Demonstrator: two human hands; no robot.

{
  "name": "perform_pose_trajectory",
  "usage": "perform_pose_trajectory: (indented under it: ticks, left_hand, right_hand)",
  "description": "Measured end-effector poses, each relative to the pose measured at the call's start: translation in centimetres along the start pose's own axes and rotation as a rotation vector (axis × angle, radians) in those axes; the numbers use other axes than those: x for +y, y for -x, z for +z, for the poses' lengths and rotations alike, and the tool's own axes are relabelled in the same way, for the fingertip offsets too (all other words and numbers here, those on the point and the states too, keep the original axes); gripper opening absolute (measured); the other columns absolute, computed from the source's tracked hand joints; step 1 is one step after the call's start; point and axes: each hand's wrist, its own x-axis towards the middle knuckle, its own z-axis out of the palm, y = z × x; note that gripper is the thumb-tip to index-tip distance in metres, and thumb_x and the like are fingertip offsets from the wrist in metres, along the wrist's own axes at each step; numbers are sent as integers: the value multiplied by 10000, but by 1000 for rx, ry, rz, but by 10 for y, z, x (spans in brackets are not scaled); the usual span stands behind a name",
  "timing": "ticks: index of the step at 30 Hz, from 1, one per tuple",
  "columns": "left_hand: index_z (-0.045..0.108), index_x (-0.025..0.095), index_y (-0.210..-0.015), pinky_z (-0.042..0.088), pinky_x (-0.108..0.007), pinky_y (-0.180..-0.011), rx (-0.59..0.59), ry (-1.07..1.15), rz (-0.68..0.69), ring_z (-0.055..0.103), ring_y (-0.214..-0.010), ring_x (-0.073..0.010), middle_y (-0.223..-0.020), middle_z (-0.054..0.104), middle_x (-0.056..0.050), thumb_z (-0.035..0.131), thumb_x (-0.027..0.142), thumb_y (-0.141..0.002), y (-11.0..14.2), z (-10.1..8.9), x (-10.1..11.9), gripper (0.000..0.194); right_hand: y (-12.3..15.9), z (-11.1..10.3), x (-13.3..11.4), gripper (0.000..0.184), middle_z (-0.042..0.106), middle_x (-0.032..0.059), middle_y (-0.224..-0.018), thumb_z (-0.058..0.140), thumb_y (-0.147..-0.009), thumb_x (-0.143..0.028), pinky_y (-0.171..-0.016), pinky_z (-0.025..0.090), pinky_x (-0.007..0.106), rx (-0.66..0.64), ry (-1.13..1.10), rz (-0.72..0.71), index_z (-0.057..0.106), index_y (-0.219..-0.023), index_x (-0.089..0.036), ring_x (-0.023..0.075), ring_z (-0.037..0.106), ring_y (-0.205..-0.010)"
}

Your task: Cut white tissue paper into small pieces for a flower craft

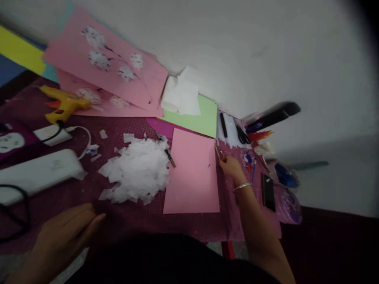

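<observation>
My right hand [231, 167], with a bangle at its wrist, pinches a thin light-brown stick-like thing [217, 152] by the right edge of a pink sheet [194, 173]. Its exact kind is too blurred to tell. The sheet lies flat in front of me and bears a small dark mark. My left hand [69, 228] rests near the table's front edge, thumb out from loosely bent fingers, holding nothing visible. Beyond it lies a heap of white paper pieces [139, 169]. A slim dark pen-like tool [169, 157] lies between heap and sheet.
A yellow glue gun [66, 103] and white power strip [44, 173] with cables lie left. Pink sheets with white flowers [112, 63] lean on the wall beside a white paper roll [170, 94]. Black scissors [242, 135], a phone [268, 192] and a purple-lidded tub [288, 206] are right.
</observation>
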Motion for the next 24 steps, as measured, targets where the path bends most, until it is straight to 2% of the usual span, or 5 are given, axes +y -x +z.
perform_pose_trajectory:
  ticks: [3,8,13,19,24]
  left_hand:
    - [490,273,-588,399,-304,-377,24,-7,-47,515,-367,-157,-492,539,49,473,331,-906,-9,6,16,324]
    - [517,232,-673,428,-275,-517,-20,-139,57,565,-528,-143,-596,575,9,481,253,-980,-15,28,45,310]
    - [630,206,-888,440,-262,-626,-125,-238,140,596,-686,-147,-769,636,-19,476,238,-1008,-32,47,73,197]
    - [663,156,-964,489,-344,-800,-201,-395,153,625,-899,-227,-943,681,-89,486,285,-1006,-126,42,75,223]
    - [687,111,-1027,477,-412,-959,-321,-407,75,619,-1037,-268,-1066,691,-152,512,215,-954,-213,70,61,216]
  right_hand:
    - [-6,-3,5,218,687,7,-866,659,-945,-374,-767,556,357,-37,-67,-4,667,-895,-162,154,653,-772]
    - [-2,-9,19,35,644,25,-714,674,-781,-158,-722,475,361,-9,-326,-47,647,-780,-182,198,614,-711]
    - [21,-10,22,162,590,16,-608,569,-799,-378,-556,430,353,-80,-759,-102,587,-727,-235,194,541,-554]
    - [45,2,-14,315,616,2,-633,628,-764,-543,-482,475,338,-277,-1204,-175,617,-835,-237,180,559,-492]
    - [51,19,-35,360,627,-2,-646,733,-704,-528,-526,516,322,-370,-1357,-238,665,-825,-196,163,585,-516]
